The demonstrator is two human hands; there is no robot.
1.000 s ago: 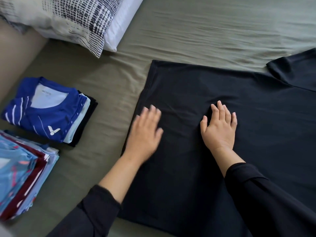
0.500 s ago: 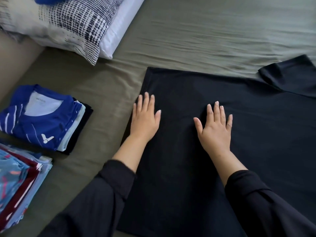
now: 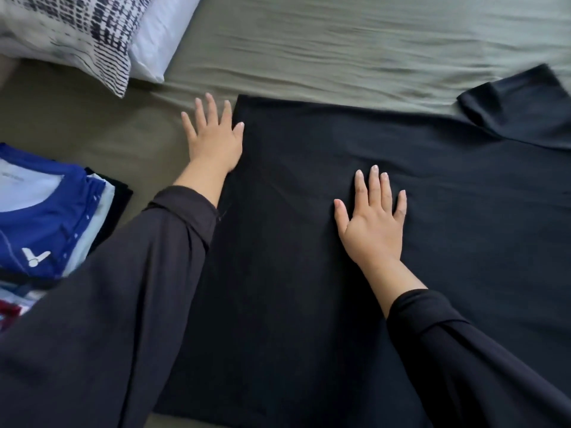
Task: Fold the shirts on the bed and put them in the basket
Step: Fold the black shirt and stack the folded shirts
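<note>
Flat, both hands (image 3: 372, 222) press the black shirt (image 3: 309, 273).

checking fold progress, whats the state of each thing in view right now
black shirt: spread flat on the bed, not folded small yet
left hand: open, flat at the shirt's left edge
right hand: open, pressing flat on the shirt
blue shirt: folded, on top of a stack
pillow: lying on the bed

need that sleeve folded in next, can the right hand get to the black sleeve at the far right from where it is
Probably yes: the right hand lies flat on the black shirt, and only smooth shirt fabric lies between it and the sleeve.
</note>
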